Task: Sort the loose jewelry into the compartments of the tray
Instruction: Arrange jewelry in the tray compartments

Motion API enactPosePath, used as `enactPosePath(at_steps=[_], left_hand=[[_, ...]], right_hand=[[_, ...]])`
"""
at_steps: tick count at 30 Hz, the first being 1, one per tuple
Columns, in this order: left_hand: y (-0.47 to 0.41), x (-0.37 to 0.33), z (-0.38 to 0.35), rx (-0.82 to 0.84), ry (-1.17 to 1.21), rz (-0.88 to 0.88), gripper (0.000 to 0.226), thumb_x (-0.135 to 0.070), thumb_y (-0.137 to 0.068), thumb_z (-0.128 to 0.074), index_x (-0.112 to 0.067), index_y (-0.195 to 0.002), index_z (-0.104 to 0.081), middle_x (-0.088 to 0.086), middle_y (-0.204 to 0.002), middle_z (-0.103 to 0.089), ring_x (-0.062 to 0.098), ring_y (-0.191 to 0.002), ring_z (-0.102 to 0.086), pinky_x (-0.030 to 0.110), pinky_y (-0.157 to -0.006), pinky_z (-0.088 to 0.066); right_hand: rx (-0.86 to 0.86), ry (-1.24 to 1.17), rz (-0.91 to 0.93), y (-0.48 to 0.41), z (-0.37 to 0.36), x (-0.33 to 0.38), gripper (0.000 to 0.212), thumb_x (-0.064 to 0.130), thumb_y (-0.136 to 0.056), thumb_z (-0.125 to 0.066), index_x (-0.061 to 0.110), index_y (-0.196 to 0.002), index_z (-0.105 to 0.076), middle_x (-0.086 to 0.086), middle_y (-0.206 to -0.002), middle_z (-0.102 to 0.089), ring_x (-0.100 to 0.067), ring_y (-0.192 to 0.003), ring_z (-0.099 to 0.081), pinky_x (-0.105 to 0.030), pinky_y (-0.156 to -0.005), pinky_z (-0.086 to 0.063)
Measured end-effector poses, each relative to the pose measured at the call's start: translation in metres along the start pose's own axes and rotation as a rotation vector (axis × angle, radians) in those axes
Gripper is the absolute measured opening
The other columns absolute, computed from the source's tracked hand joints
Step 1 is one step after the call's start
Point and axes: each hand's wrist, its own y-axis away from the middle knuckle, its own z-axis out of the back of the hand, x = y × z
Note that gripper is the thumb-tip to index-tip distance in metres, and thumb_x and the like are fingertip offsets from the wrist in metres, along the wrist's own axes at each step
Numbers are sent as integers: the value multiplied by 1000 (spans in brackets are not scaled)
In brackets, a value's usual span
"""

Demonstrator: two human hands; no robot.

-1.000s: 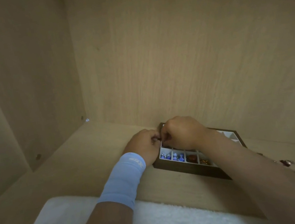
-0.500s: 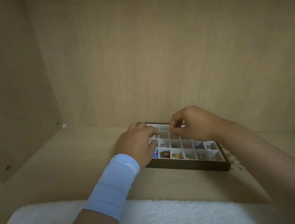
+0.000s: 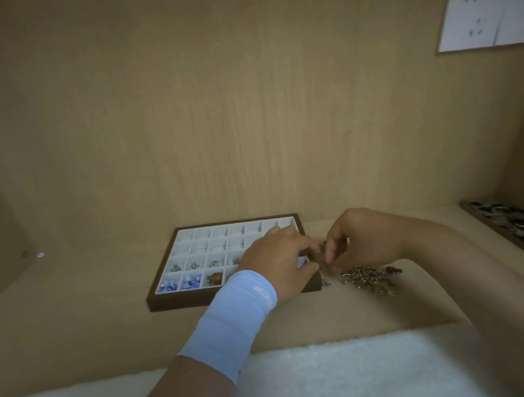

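A brown tray [image 3: 181, 302] with white compartments lies on the wooden shelf. Its front row holds blue beads [image 3: 181, 282] and an orange piece [image 3: 215, 277]; silver pieces [image 3: 194, 265] sit in the row behind. My left hand [image 3: 280, 263], with a light blue wristband, covers the tray's right front corner. My right hand [image 3: 367, 240] hovers just right of the tray, above a pile of loose jewelry [image 3: 366, 277]. The fingertips of both hands meet on a small dark piece [image 3: 320, 250] over the tray's right edge.
A dark patterned mat [image 3: 521, 229] lies at the far right of the shelf. A white fluffy cloth [image 3: 314, 386] covers the near edge. Wooden walls close in behind and on both sides, with a white socket plate [image 3: 493, 12] at the upper right.
The view swung right, revealing the loose pile and the mat. Both hands moved from the tray's back left compartments to its right edge, beside the pile.
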Motion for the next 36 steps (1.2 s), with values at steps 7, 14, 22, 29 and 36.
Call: enactPosePath(at_steps=[7,14,22,29,36], left_hand=[[-6,9,-20,-119,68,-5,13,-32,-90,-64,-31,-101,-71,-12,-99,-58,10,-100,-47,28,-90,-41],[-2,17,-27,-186,116,-43,11,-28,-87,-66,-31,-97,-71,-15,-94,-59,9,-96,-48,31,-88,-44],[2,8,-24,-245,354,49,17,-25,-84,-72,-35,-98,-68,-21,-85,-69,3,-93,-60,26,-84,-47],[0,0,-13,-398,708,249,11,-17,-84,-75,-28,-86,-74,-12,-81,-75,3,-82,-69,22,-78,-53],[5,1,13,-343,891,381,5,-22,-86,-72,-23,-90,-76,-6,-81,-76,3,-72,-68,14,-67,-52]], right_hand=[[68,-55,28,-3,-9,-3,16,26,-71,-89,26,-85,-81,17,-74,-73,11,-65,-60,-9,-66,-46],[58,-52,49,-7,-15,-4,7,25,-76,-85,25,-82,-80,11,-79,-75,-2,-77,-65,-25,-79,-52],[-141,-410,15,-4,0,-12,4,14,-87,-76,13,-88,-80,8,-66,-71,0,-49,-56,-19,-51,-46],[-200,-669,4,1,-1,3,12,21,-92,-71,12,-86,-78,-2,-76,-73,-7,-43,-48,-15,-37,-34],[-285,-732,41,-4,-6,17,13,22,-90,-74,10,-88,-79,-14,-84,-76,-10,-46,-49,-24,-47,-41]])
